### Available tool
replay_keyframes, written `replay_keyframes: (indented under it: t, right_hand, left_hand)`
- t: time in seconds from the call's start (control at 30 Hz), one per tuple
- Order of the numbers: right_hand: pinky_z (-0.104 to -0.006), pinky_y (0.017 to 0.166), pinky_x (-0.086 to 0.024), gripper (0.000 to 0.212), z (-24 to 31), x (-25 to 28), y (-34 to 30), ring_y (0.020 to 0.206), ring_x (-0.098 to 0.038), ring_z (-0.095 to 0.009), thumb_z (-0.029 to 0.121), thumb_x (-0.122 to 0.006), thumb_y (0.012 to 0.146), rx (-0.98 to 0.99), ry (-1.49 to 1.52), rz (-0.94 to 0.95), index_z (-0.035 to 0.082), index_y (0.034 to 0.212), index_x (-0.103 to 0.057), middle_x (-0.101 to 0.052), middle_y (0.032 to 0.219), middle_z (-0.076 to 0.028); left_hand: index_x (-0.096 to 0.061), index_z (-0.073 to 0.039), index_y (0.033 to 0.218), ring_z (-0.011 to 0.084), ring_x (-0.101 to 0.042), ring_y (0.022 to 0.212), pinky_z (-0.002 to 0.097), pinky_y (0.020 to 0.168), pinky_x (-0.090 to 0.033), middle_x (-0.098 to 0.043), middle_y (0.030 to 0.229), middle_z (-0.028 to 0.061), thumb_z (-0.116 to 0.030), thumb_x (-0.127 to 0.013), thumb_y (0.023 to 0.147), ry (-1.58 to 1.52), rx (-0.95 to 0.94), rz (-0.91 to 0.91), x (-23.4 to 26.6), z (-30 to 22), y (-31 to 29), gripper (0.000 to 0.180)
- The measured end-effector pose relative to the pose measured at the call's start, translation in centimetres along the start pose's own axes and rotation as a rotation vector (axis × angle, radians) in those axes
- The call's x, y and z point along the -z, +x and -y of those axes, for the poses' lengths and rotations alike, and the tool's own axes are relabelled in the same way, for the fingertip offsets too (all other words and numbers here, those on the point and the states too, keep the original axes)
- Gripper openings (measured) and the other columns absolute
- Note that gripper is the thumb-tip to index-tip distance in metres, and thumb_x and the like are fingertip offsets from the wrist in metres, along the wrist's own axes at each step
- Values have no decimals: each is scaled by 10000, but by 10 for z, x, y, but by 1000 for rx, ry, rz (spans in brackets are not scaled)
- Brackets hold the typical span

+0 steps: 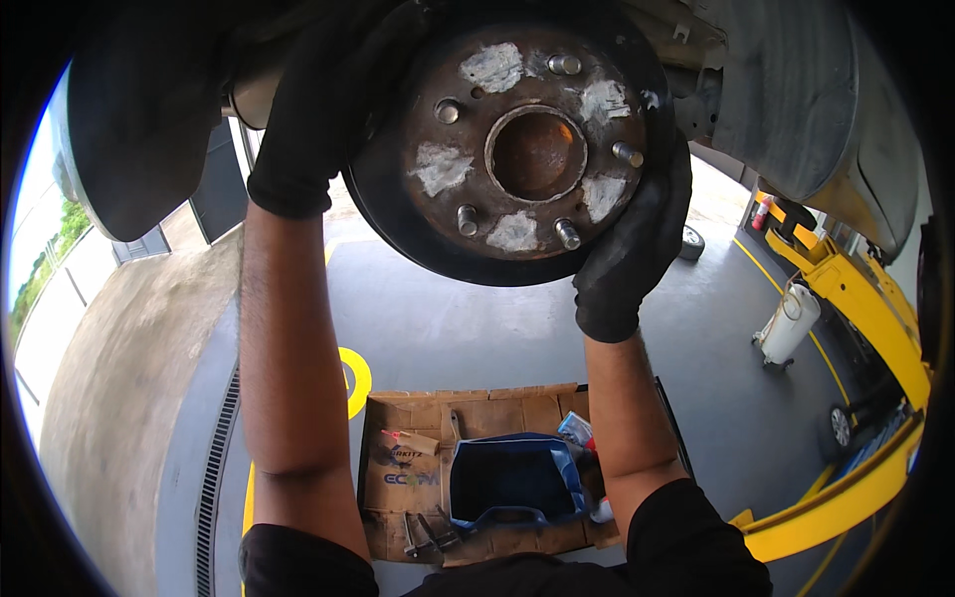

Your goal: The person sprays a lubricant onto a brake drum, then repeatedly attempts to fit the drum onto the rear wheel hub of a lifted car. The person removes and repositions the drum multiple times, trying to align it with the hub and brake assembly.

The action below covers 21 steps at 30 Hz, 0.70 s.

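Black-gloved left hand (333, 109) and black-gloved right hand (647, 239) are flanking a round rust-brown metal disc (545, 214), whether gripping I cannot tell; uneven support could be inviting slippage

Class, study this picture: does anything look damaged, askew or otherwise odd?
The metal disc between the left hand and the right hand stands out: its brown face looks rusty, and rough pale patches sit between its studs, leaving the surface uneven in colour. Whether it is damaged, I cannot tell.
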State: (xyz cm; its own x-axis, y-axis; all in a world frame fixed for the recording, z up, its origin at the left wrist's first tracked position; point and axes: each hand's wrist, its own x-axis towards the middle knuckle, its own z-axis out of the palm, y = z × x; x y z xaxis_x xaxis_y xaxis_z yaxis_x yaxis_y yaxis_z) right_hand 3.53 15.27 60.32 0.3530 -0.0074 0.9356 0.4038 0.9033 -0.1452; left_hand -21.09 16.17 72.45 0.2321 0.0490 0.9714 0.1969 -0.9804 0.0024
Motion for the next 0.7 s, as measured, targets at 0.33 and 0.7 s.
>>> replay_keyframes:
  t: [0.33,0.7]
  right_hand:
    - [-366,1019,-539,392,78,-99,274,1140,-713,-238,310,-681,1031,674,-71,938,29,1302,-723,-771,1212,-146]
    - [-354,1014,-535,346,11,-42,219,1135,-710,-217,200,-706,1010,387,147,1079,14,1301,-718,-768,1216,-146]
  left_hand:
    - [-210,-63,1665,400,-366,1543,564,1221,-369,-261,1694,245,-180,-551,1015,-21,495,-508,-141,-73,-236,743]
    - [-313,-36,1652,308,-350,1546,464,1258,-276,-342,1679,183,-264,-437,1146,-93,277,-826,-131,-21,-141,569]
